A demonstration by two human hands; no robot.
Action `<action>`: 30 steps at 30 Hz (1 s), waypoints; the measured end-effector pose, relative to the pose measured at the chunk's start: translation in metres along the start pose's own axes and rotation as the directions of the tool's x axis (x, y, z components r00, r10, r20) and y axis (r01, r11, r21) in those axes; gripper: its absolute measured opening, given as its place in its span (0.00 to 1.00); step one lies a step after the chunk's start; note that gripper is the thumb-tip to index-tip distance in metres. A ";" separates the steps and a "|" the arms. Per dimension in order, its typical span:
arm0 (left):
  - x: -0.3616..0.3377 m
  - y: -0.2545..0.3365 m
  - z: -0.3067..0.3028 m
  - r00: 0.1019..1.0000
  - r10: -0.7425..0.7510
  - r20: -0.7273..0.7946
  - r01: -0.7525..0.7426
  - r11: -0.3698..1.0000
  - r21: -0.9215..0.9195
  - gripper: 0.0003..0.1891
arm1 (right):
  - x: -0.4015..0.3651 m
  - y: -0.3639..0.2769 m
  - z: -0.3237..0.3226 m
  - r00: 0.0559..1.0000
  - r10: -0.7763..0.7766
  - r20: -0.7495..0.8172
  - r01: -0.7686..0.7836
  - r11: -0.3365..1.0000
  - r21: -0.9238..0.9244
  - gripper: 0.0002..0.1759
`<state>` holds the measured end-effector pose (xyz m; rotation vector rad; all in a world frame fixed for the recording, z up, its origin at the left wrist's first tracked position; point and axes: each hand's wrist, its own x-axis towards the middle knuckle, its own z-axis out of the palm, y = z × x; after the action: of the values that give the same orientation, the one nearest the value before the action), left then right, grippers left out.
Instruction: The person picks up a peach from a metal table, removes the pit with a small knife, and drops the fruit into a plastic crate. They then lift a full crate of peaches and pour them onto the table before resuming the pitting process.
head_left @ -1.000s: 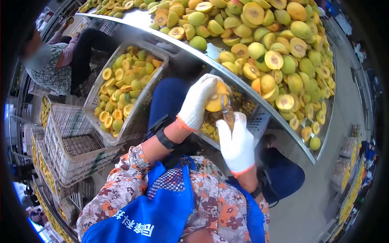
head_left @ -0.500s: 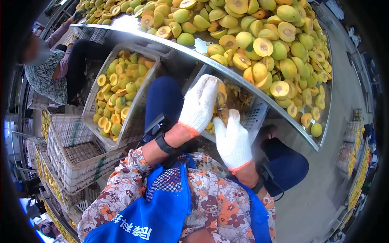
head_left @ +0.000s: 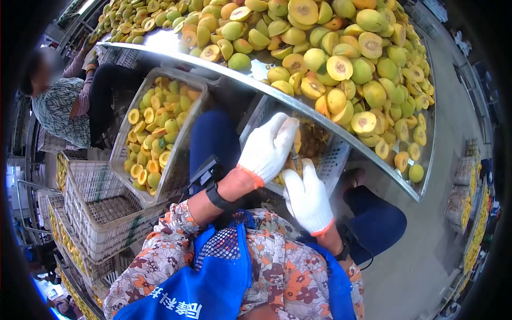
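Observation:
My left hand (head_left: 268, 148), in a white knitted glove, is closed around a yellow peach half (head_left: 297, 142), mostly hidden behind the fingers. My right hand (head_left: 308, 198), gloved the same way, grips a small pitting knife (head_left: 294, 156) whose thin metal shaft points up at the fruit. Its handle is largely covered by the fingers. Under both hands stands a grey plastic crate (head_left: 337, 160) with brownish pits and scraps inside. Just beyond, halved peaches (head_left: 341, 66) with green-yellow skins are heaped on a metal table.
The metal table's raised edge (head_left: 240, 76) runs across in front of me. To the left is a crate (head_left: 114, 160) of peach halves, beside stacked white crates (head_left: 96, 224). Another person (head_left: 64, 106) sits at the far left. More fruit-filled crates (head_left: 458, 205) line the right side.
Both gloved hands have come slightly lower, towards my body, still close together around the fruit and the knife. The seated person's hand has moved down and inward from the table edge.

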<state>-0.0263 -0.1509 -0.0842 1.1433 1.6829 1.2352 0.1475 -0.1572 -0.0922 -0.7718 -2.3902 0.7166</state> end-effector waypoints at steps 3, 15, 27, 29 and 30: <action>-0.008 0.010 0.001 0.979 0.197 -0.057 -0.190 0.976 0.103 0.10 | -0.003 0.009 0.000 0.999 -0.005 0.039 0.005 1.000 0.003 0.23; -0.010 -0.026 -0.001 0.975 0.056 0.214 0.050 0.886 -0.460 0.11 | 0.009 -0.012 -0.017 0.607 0.389 0.693 -0.677 -0.205 0.707 0.10; 0.030 -0.011 -0.031 0.746 0.393 0.537 -0.137 0.880 -0.454 0.19 | 0.000 -0.002 -0.015 0.680 -0.032 0.733 -0.524 -0.720 0.455 0.13; 0.029 -0.004 -0.034 0.730 0.438 0.524 -0.158 0.855 -0.493 0.16 | 0.003 -0.004 -0.017 0.691 -0.056 0.721 -0.542 -0.701 0.464 0.13; 0.028 -0.003 -0.037 0.732 0.438 0.522 -0.159 0.855 -0.494 0.16 | 0.005 -0.006 -0.018 0.698 -0.101 0.709 -0.591 -0.641 0.491 0.14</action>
<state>-0.0703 -0.1360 -0.0789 1.3872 0.6981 1.1558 0.1530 -0.1529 -0.0738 -0.3673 -0.1926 2.9743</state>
